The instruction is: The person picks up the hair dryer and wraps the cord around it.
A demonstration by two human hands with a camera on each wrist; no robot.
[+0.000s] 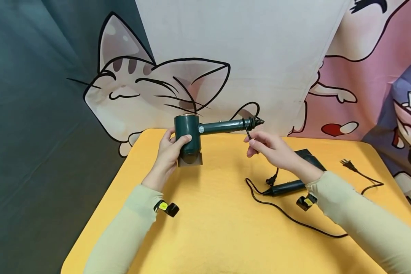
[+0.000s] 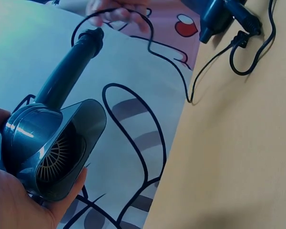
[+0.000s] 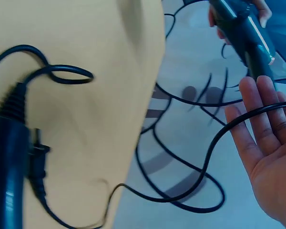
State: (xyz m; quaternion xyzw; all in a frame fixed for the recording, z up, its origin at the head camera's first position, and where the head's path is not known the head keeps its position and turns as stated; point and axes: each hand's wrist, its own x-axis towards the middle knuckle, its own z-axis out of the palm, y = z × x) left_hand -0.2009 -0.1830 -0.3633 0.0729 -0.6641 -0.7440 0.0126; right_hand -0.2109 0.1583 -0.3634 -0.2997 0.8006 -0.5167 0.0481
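Note:
My left hand grips the barrel of a dark green hair dryer, thumb across its side, holding it above the table. A flat, wide nozzle sits on the dryer's front, with a round grille inside. The handle points right, and black cord is wound around its end. My right hand holds that cord just beyond the handle end; in the right wrist view the cord lies across its fingers. From there the cord droops to a black two-pin plug on the table.
A second dark hair dryer lies on the yellow table under my right forearm. Its long cord loops across the right side, and another plug lies farther right. A cartoon-printed cloth hangs behind the table.

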